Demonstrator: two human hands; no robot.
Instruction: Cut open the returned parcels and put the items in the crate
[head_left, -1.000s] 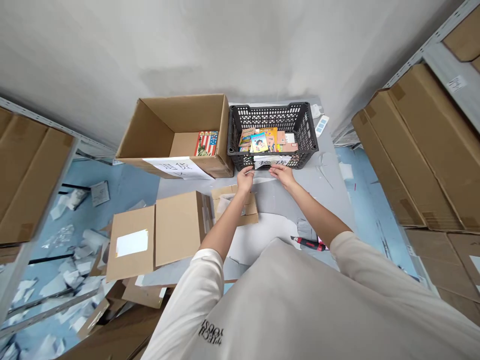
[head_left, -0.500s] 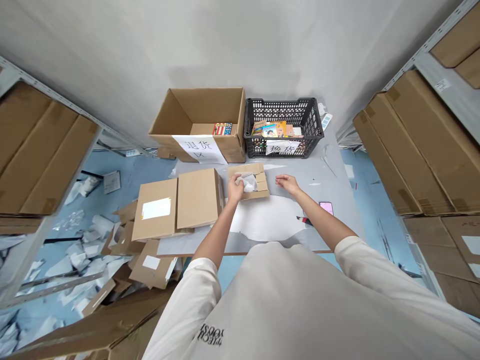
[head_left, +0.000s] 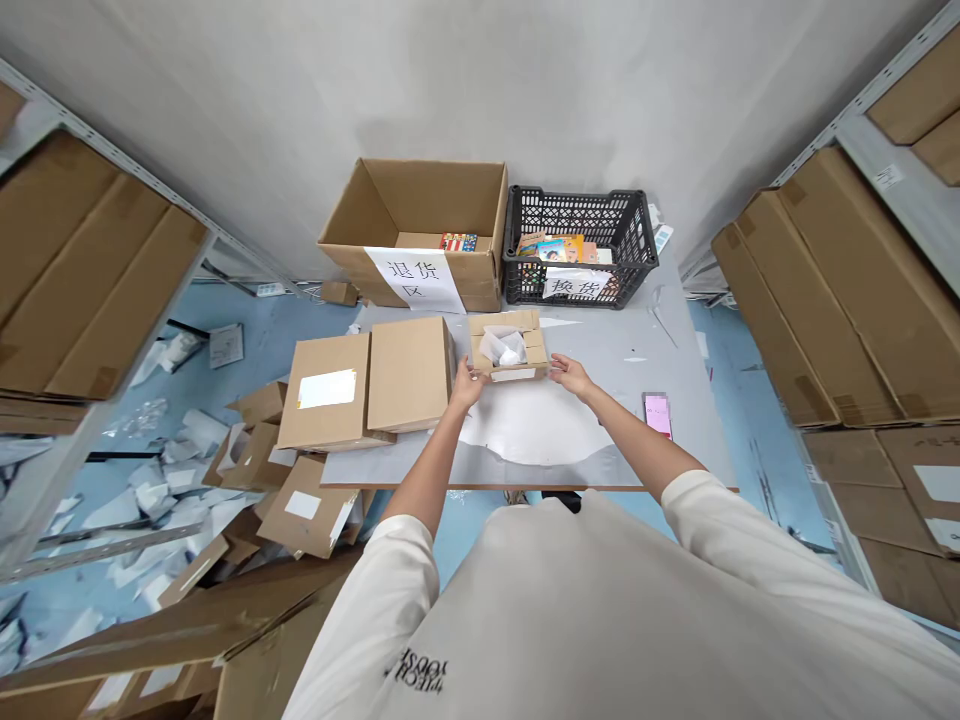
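Note:
A small open cardboard box (head_left: 535, 340) sits in the middle of the table, its flaps folded back and a white label on its front side. Crumpled white paper (head_left: 504, 345) fills its inside; whatever may lie under the paper is hidden. My left hand (head_left: 469, 384) grips the box at its front left corner, thumb against the front. At the opposite end, my right hand (head_left: 572, 376) has its fingers against the right side of the box.
Two closed cartons (head_left: 409, 372) stand left of the small box. Behind it are a large open carton (head_left: 345, 262) and a black plastic crate (head_left: 652, 262) with colourful packs. A phone (head_left: 657, 414) lies at the right. Discarded paper and cartons (head_left: 304, 505) litter the floor at left.
My left hand has come out of the box to its front left corner. My right hand has moved in to its right side. The labelled front now shows, and the view has shifted slightly.

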